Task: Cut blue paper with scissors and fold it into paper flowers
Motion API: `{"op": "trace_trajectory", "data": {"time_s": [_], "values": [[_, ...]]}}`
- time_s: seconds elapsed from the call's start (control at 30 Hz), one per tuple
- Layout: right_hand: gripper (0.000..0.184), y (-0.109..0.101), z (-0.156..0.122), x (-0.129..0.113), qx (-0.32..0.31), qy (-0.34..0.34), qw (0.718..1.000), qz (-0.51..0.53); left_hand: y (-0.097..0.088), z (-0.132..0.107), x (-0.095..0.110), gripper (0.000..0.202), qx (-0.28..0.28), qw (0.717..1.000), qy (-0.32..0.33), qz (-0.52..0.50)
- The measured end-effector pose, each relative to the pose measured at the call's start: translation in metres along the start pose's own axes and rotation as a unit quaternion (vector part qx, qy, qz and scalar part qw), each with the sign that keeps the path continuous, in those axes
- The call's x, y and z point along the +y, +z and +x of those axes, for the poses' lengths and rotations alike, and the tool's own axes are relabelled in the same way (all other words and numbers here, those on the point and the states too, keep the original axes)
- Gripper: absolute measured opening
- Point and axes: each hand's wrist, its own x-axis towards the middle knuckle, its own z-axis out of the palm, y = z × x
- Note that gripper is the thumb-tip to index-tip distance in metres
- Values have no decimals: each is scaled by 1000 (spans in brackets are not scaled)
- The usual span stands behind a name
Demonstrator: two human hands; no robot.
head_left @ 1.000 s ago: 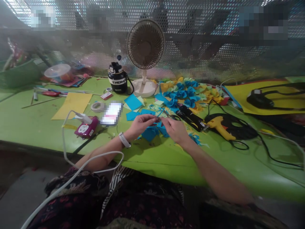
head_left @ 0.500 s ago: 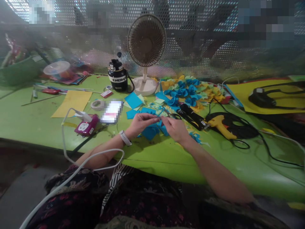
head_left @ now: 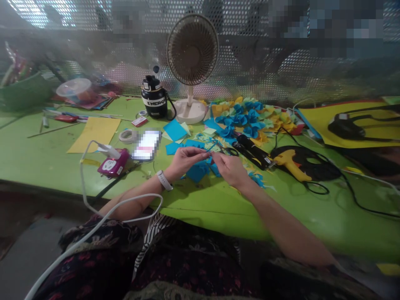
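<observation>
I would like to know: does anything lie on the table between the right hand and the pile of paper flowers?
Yes. Scissors and a long black object lie between the right hand and the pile of paper flowers. Both lie low on the table, so the hand could probably pass above them.

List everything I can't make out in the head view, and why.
Head view:
- What, if anything, sits between the left grip and right grip: hidden by fingers, too small.
- Phone screen: pixelated.
- Green tub: blurred, cut off by the left edge.
- Yellow sheet: its far end, cut off by the right edge.
</observation>
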Motion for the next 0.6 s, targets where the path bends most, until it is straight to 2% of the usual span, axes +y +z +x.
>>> {"op": "trace_trajectory", "data": {"time_s": [0.13,0.37,0.6], "values": [[54,-1,0,-2,-25,-8,999,-17,1,-1,1,28,5,1000,1,-2],[43,-3,-1,-12,-67,-11,989,-131,2,-2,3,31,15,1000,-5,-6],[42,-2,-1,-10,-67,-7,991,-113,1,-1,-1,32,13,1000,-11,-16]]}}
